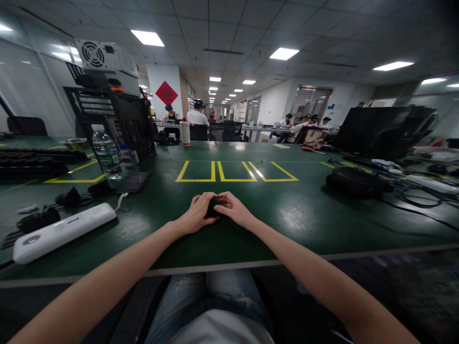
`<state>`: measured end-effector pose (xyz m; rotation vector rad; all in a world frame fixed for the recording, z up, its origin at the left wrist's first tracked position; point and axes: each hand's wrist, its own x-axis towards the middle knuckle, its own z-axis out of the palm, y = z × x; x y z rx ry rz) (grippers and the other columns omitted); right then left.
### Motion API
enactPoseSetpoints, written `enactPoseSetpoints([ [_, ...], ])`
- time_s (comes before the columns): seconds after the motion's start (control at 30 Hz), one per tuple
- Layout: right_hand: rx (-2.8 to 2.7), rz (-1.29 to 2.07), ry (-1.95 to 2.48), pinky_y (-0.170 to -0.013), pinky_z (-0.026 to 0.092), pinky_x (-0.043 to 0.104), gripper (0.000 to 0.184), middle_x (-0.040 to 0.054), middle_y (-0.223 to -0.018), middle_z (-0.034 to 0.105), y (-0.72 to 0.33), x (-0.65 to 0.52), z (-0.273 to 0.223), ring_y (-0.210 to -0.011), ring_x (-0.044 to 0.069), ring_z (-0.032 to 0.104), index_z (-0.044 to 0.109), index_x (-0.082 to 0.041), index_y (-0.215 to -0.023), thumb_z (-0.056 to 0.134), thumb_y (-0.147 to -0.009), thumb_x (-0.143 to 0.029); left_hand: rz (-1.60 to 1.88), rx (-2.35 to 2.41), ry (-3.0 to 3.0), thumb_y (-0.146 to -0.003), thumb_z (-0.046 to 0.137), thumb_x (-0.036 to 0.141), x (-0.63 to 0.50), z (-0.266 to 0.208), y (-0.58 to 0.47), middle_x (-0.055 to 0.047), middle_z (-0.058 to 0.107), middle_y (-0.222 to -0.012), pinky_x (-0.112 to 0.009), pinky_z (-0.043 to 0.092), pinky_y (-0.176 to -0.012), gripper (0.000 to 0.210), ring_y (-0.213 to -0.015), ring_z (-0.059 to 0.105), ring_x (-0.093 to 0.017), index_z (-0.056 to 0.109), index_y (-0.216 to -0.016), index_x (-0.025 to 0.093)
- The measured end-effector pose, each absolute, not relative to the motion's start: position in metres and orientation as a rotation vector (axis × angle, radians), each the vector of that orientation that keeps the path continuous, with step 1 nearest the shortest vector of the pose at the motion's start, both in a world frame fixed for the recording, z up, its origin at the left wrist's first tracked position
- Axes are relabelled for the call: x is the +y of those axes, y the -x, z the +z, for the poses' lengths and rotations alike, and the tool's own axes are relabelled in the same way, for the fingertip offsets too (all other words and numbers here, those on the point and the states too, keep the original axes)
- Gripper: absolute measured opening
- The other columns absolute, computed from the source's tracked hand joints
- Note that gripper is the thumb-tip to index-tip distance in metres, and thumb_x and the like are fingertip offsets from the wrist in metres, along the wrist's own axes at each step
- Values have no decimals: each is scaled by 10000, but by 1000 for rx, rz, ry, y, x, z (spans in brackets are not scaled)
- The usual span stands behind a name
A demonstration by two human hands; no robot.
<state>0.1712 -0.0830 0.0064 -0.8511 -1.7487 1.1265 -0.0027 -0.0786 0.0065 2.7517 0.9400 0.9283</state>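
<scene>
A small black object (212,208) is between my two hands, just above or on the green tabletop (229,243). Its kind cannot be made out, since my fingers cover much of it. My left hand (199,211) curls around its left side, thumb low and fingers over the top. From the right, my right hand (234,209) closes on it with thumb and fingertips. Beyond the hands, several frames of yellow tape (238,180) are stuck to the table.
On the left lie a white power strip (64,233), a water bottle (106,152) and an opened computer case (125,119). A black pouch (353,182), cables and a monitor (385,129) stand to the right. A white cup (185,133) is at the far edge; people sit beyond.
</scene>
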Motion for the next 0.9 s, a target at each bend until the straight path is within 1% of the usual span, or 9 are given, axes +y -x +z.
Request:
enactPoseSetpoints([
  [0.1,-1759,1167,813,-727,466,313,302,4,-915,521,-172,-85,4,-795,133,566,459,-198,-897,611,-662,-311,922,944,-2749,-698,560,268,-79,6,3,-67,429,-1097,-405,251,-934,528,-1053,405,-209,290,-1148,209],
  [0.2,-1749,1199,768,-704,471,288,347,-18,-877,521,-171,-88,4,-808,135,569,433,-214,-900,640,-632,-290,921,942,-2749,-690,561,247,-79,7,3,-66,430,-1100,-404,251,-935,532,-1058,403,-209,291,-1147,214],
  [0.33,-1734,1170,768,-674,465,265,244,-28,-809,512,-169,-89,7,-740,111,565,443,-203,-859,574,-695,-326,938,944,-2753,-694,566,265,-80,8,3,-68,430,-1103,-403,248,-938,536,-1057,404,-208,287,-1148,213],
  [0.4,-1730,1131,786,-670,463,261,233,-25,-811,507,-168,-88,8,-727,107,559,450,-195,-837,567,-698,-340,935,947,-2756,-697,567,272,-80,8,2,-68,435,-1094,-401,249,-936,528,-1052,407,-206,291,-1143,210],
  [0.6,-1742,1103,845,-726,467,292,327,16,-941,506,-169,-84,3,-799,118,554,430,-204,-957,575,-694,-334,932,947,-2751,-695,567,268,-79,8,2,-66,437,-1087,-405,249,-935,534,-1045,411,-207,282,-1142,210],
  [0.7,-1768,1112,856,-729,473,308,307,20,-951,508,-170,-86,3,-801,126,560,433,-198,-935,570,-698,-337,918,954,-2748,-698,562,263,-79,8,2,-69,430,-1098,-408,244,-939,530,-1050,409,-210,285,-1146,212],
  [0.83,-1799,1140,795,-748,473,314,319,-7,-934,505,-172,-91,6,-806,128,569,423,-209,-904,612,-662,-296,914,953,-2752,-698,559,246,-80,7,3,-70,423,-1115,-410,246,-939,534,-1063,401,-212,280,-1152,216],
  [0.9,-1788,1161,772,-742,475,305,302,-16,-901,504,-171,-93,7,-814,127,566,416,-209,-892,602,-670,-296,923,952,-2753,-696,561,247,-80,7,3,-69,425,-1111,-410,248,-939,540,-1063,401,-212,279,-1156,216],
])
